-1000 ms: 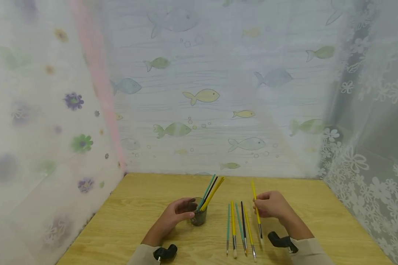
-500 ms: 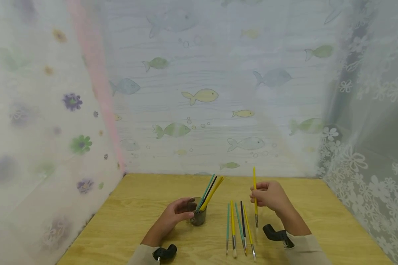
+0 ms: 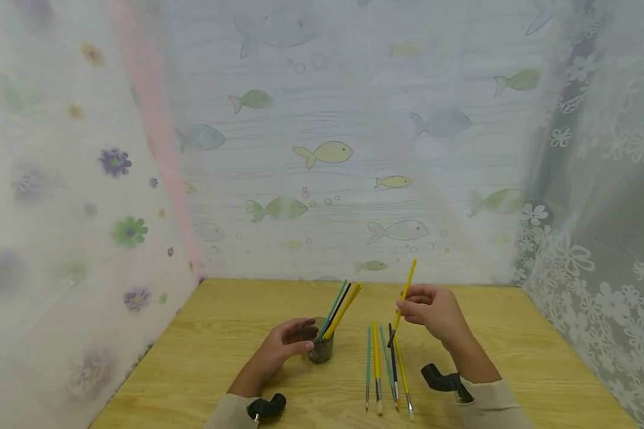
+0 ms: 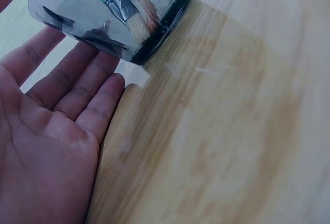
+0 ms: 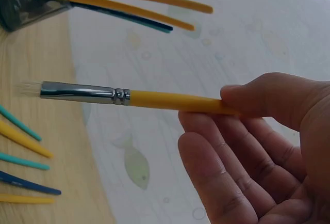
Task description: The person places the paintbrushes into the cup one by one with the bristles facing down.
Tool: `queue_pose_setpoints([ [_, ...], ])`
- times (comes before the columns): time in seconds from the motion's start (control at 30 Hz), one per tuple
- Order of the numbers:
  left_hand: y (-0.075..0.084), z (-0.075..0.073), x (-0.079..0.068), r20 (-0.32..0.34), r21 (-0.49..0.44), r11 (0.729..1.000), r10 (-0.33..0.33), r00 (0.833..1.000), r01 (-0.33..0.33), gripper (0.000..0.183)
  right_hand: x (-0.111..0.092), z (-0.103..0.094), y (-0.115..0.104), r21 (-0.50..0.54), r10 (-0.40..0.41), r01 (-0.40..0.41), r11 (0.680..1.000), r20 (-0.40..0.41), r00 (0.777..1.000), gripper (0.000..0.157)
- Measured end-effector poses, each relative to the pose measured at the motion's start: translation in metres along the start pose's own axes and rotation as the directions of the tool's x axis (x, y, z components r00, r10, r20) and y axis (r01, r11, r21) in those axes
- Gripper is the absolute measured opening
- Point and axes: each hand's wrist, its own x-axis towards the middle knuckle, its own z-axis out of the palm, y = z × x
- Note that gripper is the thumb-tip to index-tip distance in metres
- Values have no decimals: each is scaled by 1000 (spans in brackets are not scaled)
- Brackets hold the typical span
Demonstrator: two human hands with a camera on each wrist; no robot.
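Note:
My left hand (image 3: 279,354) holds a dark see-through cup (image 3: 321,353), thumb on the near side and fingers behind it. In the left wrist view, the fingers touch the wall of the cup (image 4: 77,12), and brush bristles show inside near its base. Several paintbrushes (image 3: 344,305) with teal, dark blue and yellow handles lean to the right in the cup. My right hand (image 3: 440,314) pinches a yellow paintbrush (image 3: 409,282) by its handle, raised above the table and tilted, bristles down and to the left. Its silver ferrule (image 5: 77,92) and pale flat bristles show clearly in the right wrist view.
Several paintbrushes, among them a thick yellow brush (image 3: 377,357), lie side by side on the wooden table (image 3: 236,310), bristles toward me. A fish-patterned curtain (image 3: 322,196) hangs behind the table. Flowered sheets (image 3: 59,238) hang at the sides.
My right hand has raised the yellow paintbrush and turned it, so its bristle end has swung up and left over the row of brushes. The left hand stays at the cup.

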Motion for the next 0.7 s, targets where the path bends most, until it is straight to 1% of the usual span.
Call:
queue_pose_setpoints([
  [0.1,-2,0,1,0,1,1000,1,1000,-1,58,-2,3,-4,-3,-13,13,1000,-6,1000,34],
  [0.2,-3,0,1,-1,1,1000,2,1000,-2,58,-5,6,-7,-4,-28,28,1000,-15,999,35],
  [0.3,-3,0,1,2,3,1000,7,1000,-7,58,-7,10,-9,2,-42,42,999,-32,999,40],
  [0.43,-1,0,0,9,-4,1000,5,1000,-5,58,-8,16,-11,27,-66,67,997,-54,996,41],
  [0.57,0,1,-1,6,-10,1000,-3,1000,3,57,-10,23,-14,61,-93,96,993,-62,994,39],
  [0.7,2,1,-1,0,-6,1000,-4,1000,4,57,-11,30,-15,88,-99,105,991,-76,992,40],
])
